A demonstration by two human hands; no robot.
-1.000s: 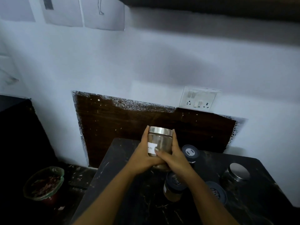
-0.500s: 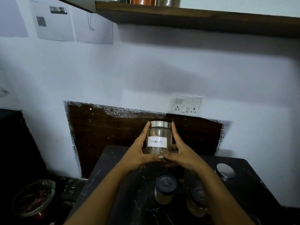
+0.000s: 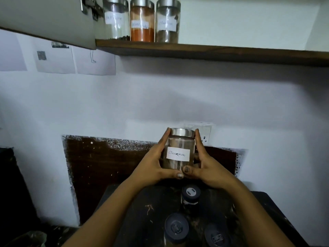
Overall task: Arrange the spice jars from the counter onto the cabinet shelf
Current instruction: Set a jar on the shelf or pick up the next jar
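higher now, left hand [image 3: 156, 165] and right hand [image 3: 209, 167] fingers [image 3: 198, 139] clasp silver-lidded glass cinnamon jar [image 3: 179, 145].

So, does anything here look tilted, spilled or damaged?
Nothing spilled or tilted: the cinnamon jar is upright between the left hand and right hand, and the three jars on the shelf stand straight. Only the brown wall panel looks odd: its painted edge is ragged, speckled.

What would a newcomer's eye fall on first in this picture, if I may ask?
The Cinnamon jar, gripped upright at centre between the left hand and right hand. Top left, an orange-filled jar stands mid-row on the cabinet shelf. Below, dark-lidded jars sit on the black counter.
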